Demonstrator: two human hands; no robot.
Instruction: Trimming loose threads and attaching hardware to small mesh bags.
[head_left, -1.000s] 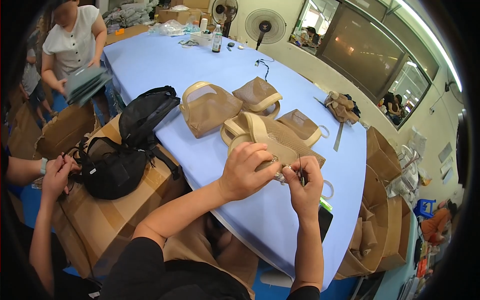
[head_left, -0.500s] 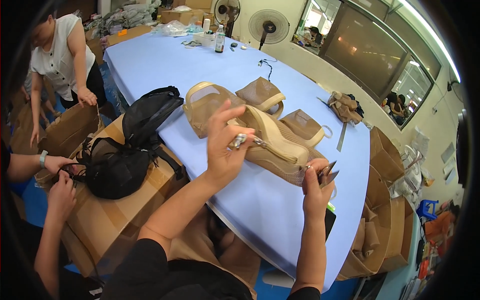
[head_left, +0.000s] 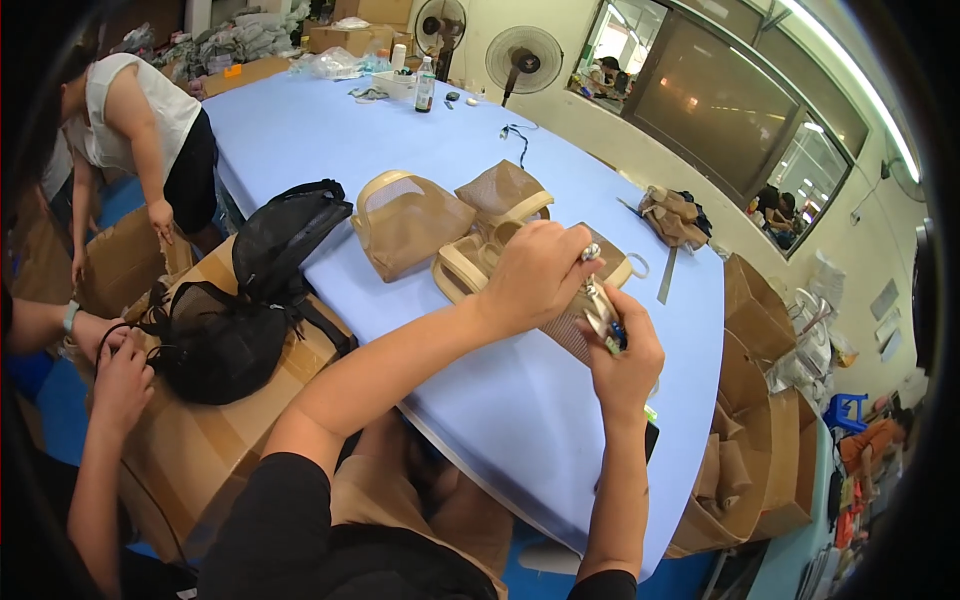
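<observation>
My left hand (head_left: 540, 272) is closed, its fingertips pinching a small shiny silver metal piece (head_left: 590, 253) above the table. Just to its right, my right hand (head_left: 627, 352) is curled around small metal snips (head_left: 606, 325), mostly hidden by the fingers. A beige strip (head_left: 597, 300) runs between the two hands. Below them lies a tan mesh bag (head_left: 567, 330), largely covered by my hands. More tan mesh bags with cream trim, one at the left (head_left: 412, 228) and one behind (head_left: 503, 190), rest on the light blue table (head_left: 400, 350).
Black mesh bags (head_left: 225, 340) lie on a cardboard box (head_left: 200, 450) at the left, where another person's hands (head_left: 122, 370) hold a black cord. A person in white (head_left: 140, 110) bends over an open box. Open cartons (head_left: 765, 470) stand right. A metal ruler (head_left: 668, 275) and bottle (head_left: 425, 85) lie farther off.
My left hand has moved right with the silver piece, up to my right hand. The snips' blades, pointing outward before, have turned in between my hands. The person in white bends lower.
</observation>
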